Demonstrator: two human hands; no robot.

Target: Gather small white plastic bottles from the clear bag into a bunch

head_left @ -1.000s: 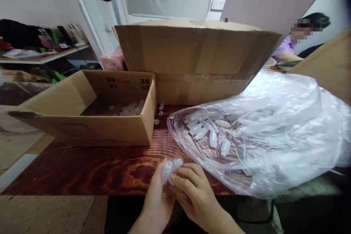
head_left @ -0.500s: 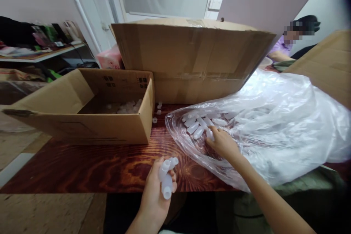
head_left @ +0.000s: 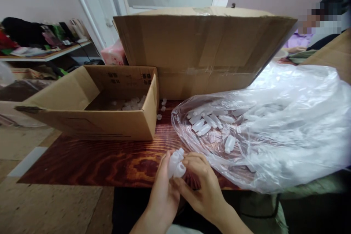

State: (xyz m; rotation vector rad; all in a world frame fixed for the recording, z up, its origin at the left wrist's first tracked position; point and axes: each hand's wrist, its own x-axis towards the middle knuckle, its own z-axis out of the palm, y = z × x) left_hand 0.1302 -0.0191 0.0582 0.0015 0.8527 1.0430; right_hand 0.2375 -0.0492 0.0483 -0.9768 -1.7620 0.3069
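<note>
Several small translucent white plastic bottles (head_left: 174,165) are bunched in my left hand (head_left: 162,188), whose fingers are closed round them just above the table's front edge. My right hand (head_left: 204,181) meets the left one, its fingers and thumb closed on a bottle in the bunch; its fingertips are partly hidden. To the right, more of the same bottles (head_left: 203,129) lie in the mouth of a clear plastic bag (head_left: 290,146). One bottle (head_left: 230,143) lies apart from the others there.
An open cardboard box (head_left: 90,126) on the left holds small white pieces. A few small white caps (head_left: 159,117) lie beside it on the wood-grained table (head_left: 109,161). Behind stands a large cardboard box (head_left: 203,44). Another person (head_left: 298,40) sits at the far right.
My right hand has left the bag and come to the bottles in my left hand. My view has shifted slightly, and a single bottle now shows apart in the bag.
</note>
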